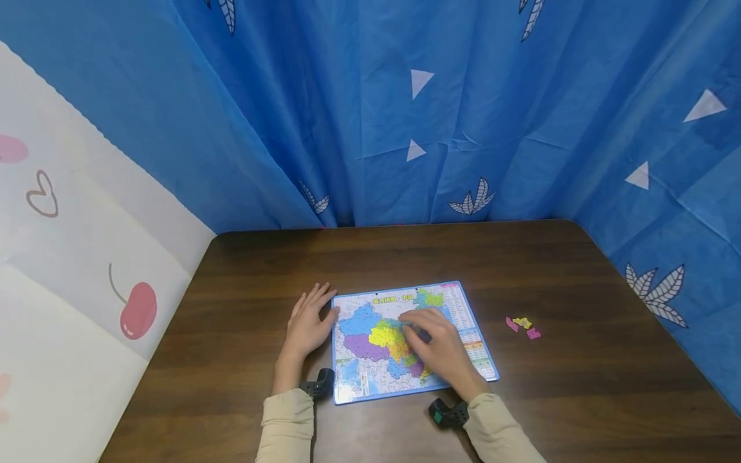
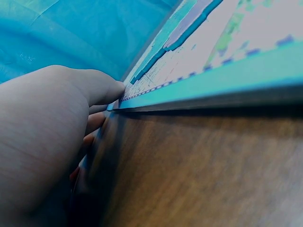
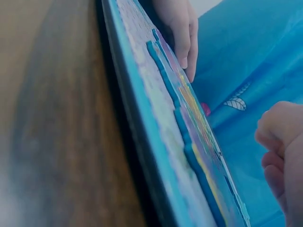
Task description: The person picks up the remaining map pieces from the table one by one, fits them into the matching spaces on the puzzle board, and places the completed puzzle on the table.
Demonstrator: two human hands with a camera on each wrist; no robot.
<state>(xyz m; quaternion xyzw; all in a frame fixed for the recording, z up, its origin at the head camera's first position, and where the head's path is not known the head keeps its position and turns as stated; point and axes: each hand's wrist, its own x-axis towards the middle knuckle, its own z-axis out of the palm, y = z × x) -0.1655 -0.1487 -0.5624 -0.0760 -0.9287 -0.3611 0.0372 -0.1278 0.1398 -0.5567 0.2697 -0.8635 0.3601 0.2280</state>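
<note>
A magnetic map puzzle board [image 1: 399,379] with a blue rim lies slightly turned on the table, bearing raised coloured pieces. My left hand [image 1: 308,325] rests at its left edge, fingers stretched out and thumb touching the rim; in the left wrist view the thumb [image 2: 106,87] meets the board's corner. Over the board's middle, my right hand [image 1: 437,341] bends its fingers with thumb and index close together. A teal strip [image 1: 393,323] shows by those fingertips; whether it is held or lies on the board cannot be told. The right wrist view shows the right hand [image 3: 284,146] curled above the board.
Right of the board, two pink puzzle pieces [image 1: 534,334] and a yellow piece [image 1: 522,322] lie loose on the brown wooden table [image 1: 579,399]. A blue curtain [image 1: 376,116] hangs behind the table, and a white patterned sheet [image 1: 69,276] stands at its left.
</note>
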